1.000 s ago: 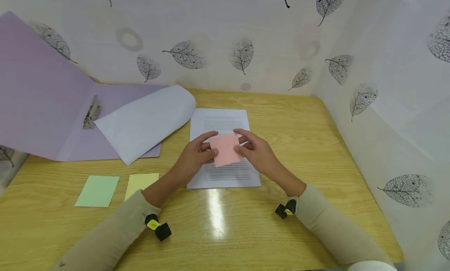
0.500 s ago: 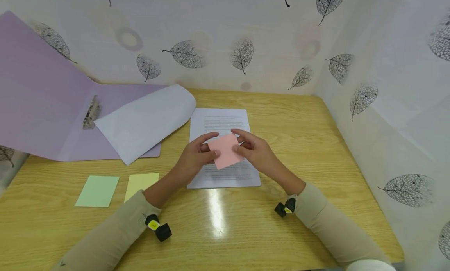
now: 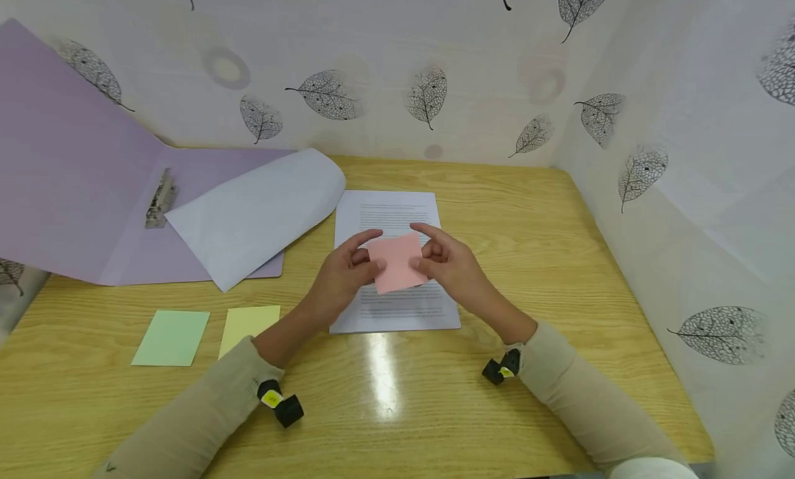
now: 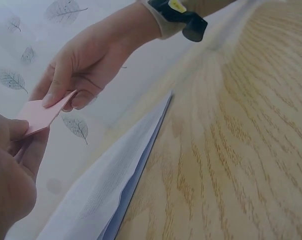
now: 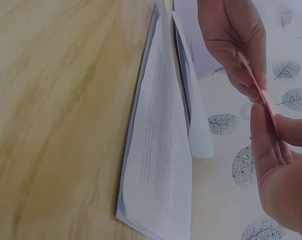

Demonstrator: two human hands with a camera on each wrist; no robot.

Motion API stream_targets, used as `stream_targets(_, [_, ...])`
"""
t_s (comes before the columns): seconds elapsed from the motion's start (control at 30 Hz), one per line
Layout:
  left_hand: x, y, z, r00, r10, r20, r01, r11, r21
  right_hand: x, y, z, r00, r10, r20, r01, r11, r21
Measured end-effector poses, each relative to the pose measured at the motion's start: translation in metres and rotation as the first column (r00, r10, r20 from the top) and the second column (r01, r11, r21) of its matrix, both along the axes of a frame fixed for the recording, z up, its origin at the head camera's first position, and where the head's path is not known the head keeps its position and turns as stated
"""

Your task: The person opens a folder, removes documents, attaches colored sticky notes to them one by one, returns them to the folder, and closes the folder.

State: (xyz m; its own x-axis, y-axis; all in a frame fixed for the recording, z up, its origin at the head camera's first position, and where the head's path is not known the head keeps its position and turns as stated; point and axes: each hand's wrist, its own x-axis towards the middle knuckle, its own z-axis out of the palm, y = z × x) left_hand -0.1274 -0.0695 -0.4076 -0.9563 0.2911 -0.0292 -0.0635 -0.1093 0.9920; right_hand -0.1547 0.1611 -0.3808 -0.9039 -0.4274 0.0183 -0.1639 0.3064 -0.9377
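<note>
Sleeves: the left sleeve (image 3: 186, 410) and right sleeve (image 3: 590, 396) are beige, each with a black wrist camera at the cuff.
Yellow tags: one on each camera; the marking on the left tag (image 3: 271, 398) is too small to read.
Green note (image 3: 170, 338): square, flat on the wood-grain table (image 3: 540, 258).
Yellow note (image 3: 248, 327): just beside the green one, a corner hidden by the left forearm.
Left hand (image 3: 338, 275): pinches the left edge of the pink sticky-note pad (image 3: 397, 265), thumb in front, fingers behind.
Right hand (image 3: 456, 268): pinches the opposite edge, thumb in front, index finger extended beyond the top edge.
Pink pad: raised above the printed pages, slightly tilted, unmarked on its visible face.
Printed pages (image 3: 397, 320): stacked on the table, rows of text, illegible.
Lilac folder (image 3: 74, 161): open, metal clip (image 3: 161, 199) near its fold, a curled white sheet (image 3: 261, 210) across it.
Backdrop (image 3: 373, 37): pale, printed with skeleton leaves.
</note>
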Motion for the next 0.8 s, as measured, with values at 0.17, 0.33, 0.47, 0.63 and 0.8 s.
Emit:
stream_targets(0.17, [0.004,0.003,0.002,1.000,-0.009,-0.020,0.009,1.000,0.016,0.001,-0.002,-0.003,0.996,-0.089,-0.020,0.088,0.995,-0.044])
stream_targets(0.33, [0.006,0.006,0.003,1.000,-0.016,-0.009,0.017,0.998,0.054,0.000,-0.002,-0.004,0.991,-0.132,-0.029,0.130,0.990,-0.063])
stream_targets(0.47, [0.005,0.003,0.004,0.999,-0.021,-0.045,0.020,1.000,-0.021,0.000,0.000,-0.002,0.991,-0.041,-0.128,0.042,0.999,0.008])
stream_targets(0.63, [0.001,-0.004,0.007,0.996,-0.003,-0.093,-0.007,0.995,-0.100,0.001,0.003,0.002,0.975,0.048,-0.216,-0.025,0.994,0.110])
stream_targets(0.8, [-0.003,-0.008,0.011,0.993,0.077,-0.089,-0.088,0.989,-0.120,0.005,0.005,-0.003,0.988,0.060,-0.143,-0.042,0.991,0.126])
